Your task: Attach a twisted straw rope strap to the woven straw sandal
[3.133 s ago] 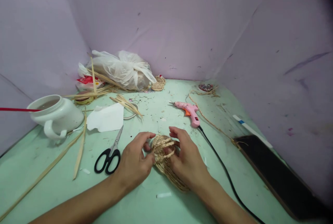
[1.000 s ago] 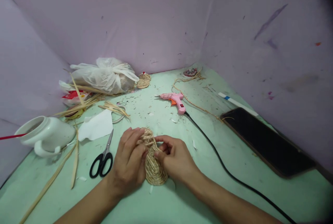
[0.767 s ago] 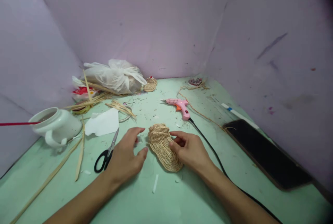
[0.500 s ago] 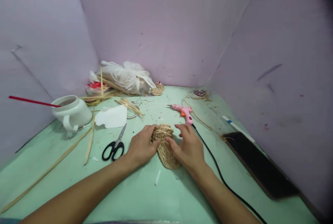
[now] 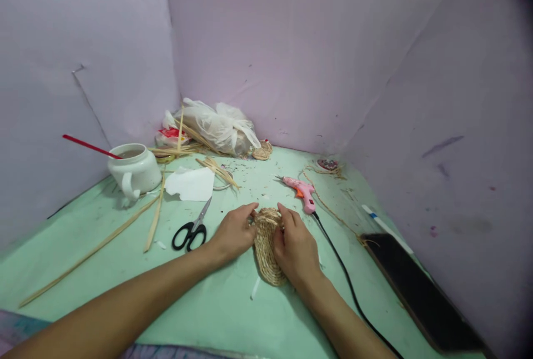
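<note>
A small woven straw slipper [image 5: 266,259], oval and coiled from braided fibre with a raised band at its far end, lies on the table between my hands. My left hand [image 5: 236,232] pinches the band's left edge with bent fingers. On the other side my right hand [image 5: 296,245] grips the right edge, its thumb and index finger at the band; its other fingers are partly hidden. Black-handled scissors [image 5: 190,235] rest to the left of my left hand. Beyond my right hand lies a pink glue gun [image 5: 303,191] with a black cord.
On the left stand a white mug [image 5: 135,173] with a red stick and long straw strips [image 5: 95,250]. Torn white paper [image 5: 190,184] and a white plastic bag [image 5: 220,125] lie farther back. A dark flat slab [image 5: 420,292] sits at right, beside twine [image 5: 333,209].
My right hand has closed in on the slipper's right edge, its fingers now at the band. The left fingers have shifted along the left edge. The whole view has swung a little left.
</note>
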The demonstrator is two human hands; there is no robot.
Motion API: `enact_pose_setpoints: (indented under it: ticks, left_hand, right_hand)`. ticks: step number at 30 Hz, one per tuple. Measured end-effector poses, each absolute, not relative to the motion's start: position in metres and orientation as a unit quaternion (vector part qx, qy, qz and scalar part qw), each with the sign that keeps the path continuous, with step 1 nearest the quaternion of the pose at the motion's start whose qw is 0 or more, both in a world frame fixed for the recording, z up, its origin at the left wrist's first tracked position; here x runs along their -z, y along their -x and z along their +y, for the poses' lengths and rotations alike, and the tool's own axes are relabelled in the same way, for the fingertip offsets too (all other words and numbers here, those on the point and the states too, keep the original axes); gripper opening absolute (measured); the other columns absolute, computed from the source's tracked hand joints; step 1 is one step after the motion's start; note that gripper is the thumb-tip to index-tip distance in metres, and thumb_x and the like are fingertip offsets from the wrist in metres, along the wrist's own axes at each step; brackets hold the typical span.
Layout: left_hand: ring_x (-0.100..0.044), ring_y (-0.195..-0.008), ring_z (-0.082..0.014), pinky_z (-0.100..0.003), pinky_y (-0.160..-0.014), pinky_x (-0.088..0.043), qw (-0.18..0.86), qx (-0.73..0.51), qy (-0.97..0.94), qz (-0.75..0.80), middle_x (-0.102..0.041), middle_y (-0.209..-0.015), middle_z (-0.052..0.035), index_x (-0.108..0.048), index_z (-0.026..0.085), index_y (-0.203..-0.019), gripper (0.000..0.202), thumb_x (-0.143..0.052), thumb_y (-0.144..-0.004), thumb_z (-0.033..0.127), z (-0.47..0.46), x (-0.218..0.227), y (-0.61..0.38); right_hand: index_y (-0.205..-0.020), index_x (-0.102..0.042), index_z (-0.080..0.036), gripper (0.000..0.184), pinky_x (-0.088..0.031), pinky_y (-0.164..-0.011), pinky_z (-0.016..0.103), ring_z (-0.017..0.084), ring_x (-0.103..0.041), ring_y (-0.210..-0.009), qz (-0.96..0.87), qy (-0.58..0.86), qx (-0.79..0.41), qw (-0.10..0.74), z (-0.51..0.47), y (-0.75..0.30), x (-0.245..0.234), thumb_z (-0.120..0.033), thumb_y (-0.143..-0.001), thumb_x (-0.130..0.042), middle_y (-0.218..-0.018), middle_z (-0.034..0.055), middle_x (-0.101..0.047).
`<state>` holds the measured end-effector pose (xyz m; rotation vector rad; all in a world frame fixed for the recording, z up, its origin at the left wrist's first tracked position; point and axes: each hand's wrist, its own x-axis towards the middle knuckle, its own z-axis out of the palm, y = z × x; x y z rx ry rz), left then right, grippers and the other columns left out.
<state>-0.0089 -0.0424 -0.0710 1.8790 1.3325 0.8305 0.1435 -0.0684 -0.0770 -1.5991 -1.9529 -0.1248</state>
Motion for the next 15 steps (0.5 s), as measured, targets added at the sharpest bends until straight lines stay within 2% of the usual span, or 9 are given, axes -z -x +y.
enact_pose_setpoints:
  ticks: [3, 6, 11, 15]
  left_hand:
    - [-0.050, -0.056, -0.0088, -0.022, -0.055, -0.043, 0.425, -0.353, -0.671, 0.495, -0.060, -0.091, -0.0064, -0.051, 0.009, -0.114, 0.051, -0.047, -0.063, 0.009, -0.040, 0.072, 0.011]
    - [-0.043, -0.051, -0.0057, -0.020, -0.051, -0.040, 0.487, -0.379, -0.631, 0.471, -0.058, -0.087, -0.0048, -0.054, 0.008, -0.106, 0.048, -0.047, -0.059, 0.006, -0.041, 0.071, 0.012]
    - [-0.044, -0.055, -0.0068, -0.020, -0.052, -0.039, 0.538, -0.400, -0.603, 0.432, -0.058, -0.087, -0.0040, -0.056, 0.010, -0.105, 0.046, -0.054, -0.059, 0.012, -0.043, 0.071, 0.012]
    - [-0.047, -0.055, -0.0084, -0.019, -0.049, -0.036, 0.552, -0.393, -0.607, 0.416, -0.060, -0.076, -0.0015, -0.062, 0.011, -0.094, 0.036, -0.055, -0.059, 0.012, -0.043, 0.074, 0.012]
  right_hand:
    - [-0.100, -0.060, -0.017, 0.032, -0.045, -0.063, 0.033, 0.025, -0.056, -0.083, -0.730, 0.623, 0.059, 0.274, -0.067, -0.145, 0.064, -0.012, -0.070, -0.050, -0.091, 0.0086, -0.064]
    - [-0.083, -0.062, -0.019, 0.025, -0.043, -0.069, 0.035, 0.025, -0.052, -0.083, -0.766, 0.571, 0.052, 0.291, -0.063, -0.146, 0.057, -0.010, -0.063, -0.053, -0.082, 0.0065, -0.065]
    - [-0.100, -0.055, -0.015, 0.036, -0.046, -0.073, 0.032, 0.020, -0.058, -0.081, -0.754, 0.518, -0.090, 0.394, -0.059, -0.144, 0.064, -0.008, -0.066, -0.045, -0.090, 0.0073, -0.064]
    - [-0.093, -0.058, -0.017, 0.031, -0.044, -0.074, 0.030, 0.018, -0.058, -0.082, -0.743, 0.509, -0.191, 0.390, -0.061, -0.142, 0.070, -0.008, -0.069, -0.040, -0.088, 0.0048, -0.064]
